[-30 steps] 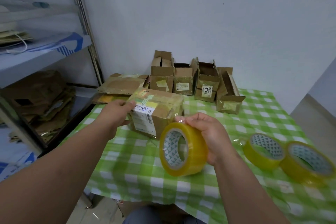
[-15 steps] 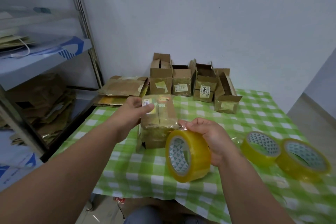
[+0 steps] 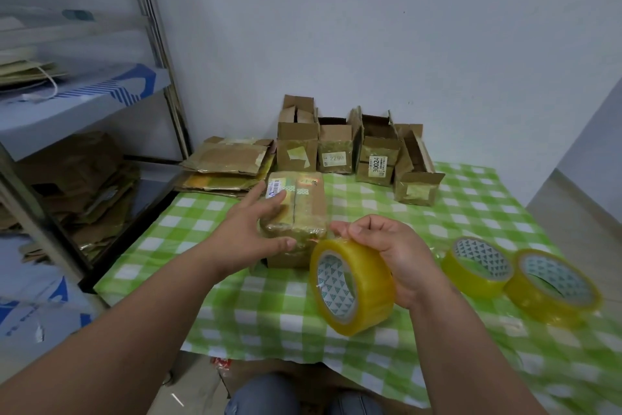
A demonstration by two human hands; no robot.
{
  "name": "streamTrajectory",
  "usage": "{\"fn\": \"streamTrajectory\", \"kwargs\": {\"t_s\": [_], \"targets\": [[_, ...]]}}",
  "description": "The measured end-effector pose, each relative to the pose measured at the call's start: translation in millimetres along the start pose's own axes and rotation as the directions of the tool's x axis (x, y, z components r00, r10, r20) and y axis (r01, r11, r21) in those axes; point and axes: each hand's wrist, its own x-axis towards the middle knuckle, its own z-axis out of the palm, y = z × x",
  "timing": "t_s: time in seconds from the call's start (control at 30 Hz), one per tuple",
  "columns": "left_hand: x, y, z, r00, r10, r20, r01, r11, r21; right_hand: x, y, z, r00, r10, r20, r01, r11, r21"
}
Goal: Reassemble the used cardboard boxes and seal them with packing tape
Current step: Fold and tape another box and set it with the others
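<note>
A small closed cardboard box (image 3: 303, 209) with old labels and a centre seam stands on the green checked tablecloth (image 3: 269, 307). My left hand (image 3: 255, 229) lies against its left side, fingers straight on the top and thumb at the near edge. My right hand (image 3: 390, 249) grips a yellow roll of packing tape (image 3: 350, 286) just right of the box, the roll standing on edge above the cloth. The thumb and fingertip pinch the tape at the roll's top, close to the box's near right corner.
Several open small boxes (image 3: 336, 152) stand in a row at the table's back by the wall. Flattened boxes (image 3: 229, 162) lie stacked at the back left. Two more tape rolls (image 3: 478, 266) (image 3: 552, 286) lie at the right. A metal shelf rack (image 3: 84, 111) with cardboard stands to the left.
My left hand has turned the box so its seamed face is up and its long side runs away from me. The tape roll has come nearer to the box's near corner.
</note>
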Motion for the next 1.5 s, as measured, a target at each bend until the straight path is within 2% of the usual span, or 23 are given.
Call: {"fn": "streamTrajectory", "kwargs": {"t_s": [0.1, 0.17, 0.23, 0.37, 0.47, 0.6, 0.7, 0.93, 1.07, 1.27, 1.5], "targets": [[-10, 16, 2, 0.974, 0.092, -0.206, -0.086, 0.996, 0.039, -6, -2, 0, 0.999, -0.047, 0.002, 0.047, 0.998, -0.051], [-18, 34, 5, 0.947, 0.175, -0.269, -0.178, 0.984, 0.015, -10, -2, 1, 0.997, -0.078, 0.011, 0.079, 0.993, -0.089], [-29, 53, 8, 0.956, 0.199, -0.217, -0.21, 0.977, -0.026, -15, -1, 3, 0.994, -0.11, 0.026, 0.112, 0.985, -0.133], [-50, 75, 18, 0.989, 0.149, 0.006, -0.146, 0.975, -0.168, -25, 4, 7, 0.986, -0.167, 0.029, 0.17, 0.969, -0.18], [-55, 75, 23, 0.994, 0.108, -0.006, -0.107, 0.977, -0.184, -29, 10, 11, 0.979, -0.203, 0.003, 0.2, 0.96, -0.197], [-61, 74, 25, 0.997, 0.071, -0.028, -0.072, 0.995, -0.071, -35, 14, 16, 0.966, -0.26, -0.011, 0.244, 0.918, -0.312], [-63, 73, 23, 0.997, 0.043, -0.064, -0.047, 0.997, -0.062, -40, 15, 20, 0.951, -0.31, -0.015, 0.284, 0.887, -0.364], [-71, 62, 21, 0.992, 0.043, -0.121, -0.043, 0.999, -0.001, -42, 13, 30, 0.921, -0.382, 0.072, 0.364, 0.781, -0.508], [-76, 57, 20, 0.995, -0.005, -0.1, -0.011, 0.988, -0.154, -40, 16, 32, 0.921, -0.378, 0.093, 0.368, 0.771, -0.519], [-78, 54, 21, 0.998, -0.059, 0.013, 0.059, 0.901, -0.429, -34, 22, 32, 0.923, -0.378, 0.071, 0.358, 0.775, -0.521], [-66, 54, 27, 0.996, -0.089, 0.02, 0.087, 0.86, -0.502, -27, 27, 28, 0.887, -0.443, 0.127, 0.424, 0.677, -0.602]]}}
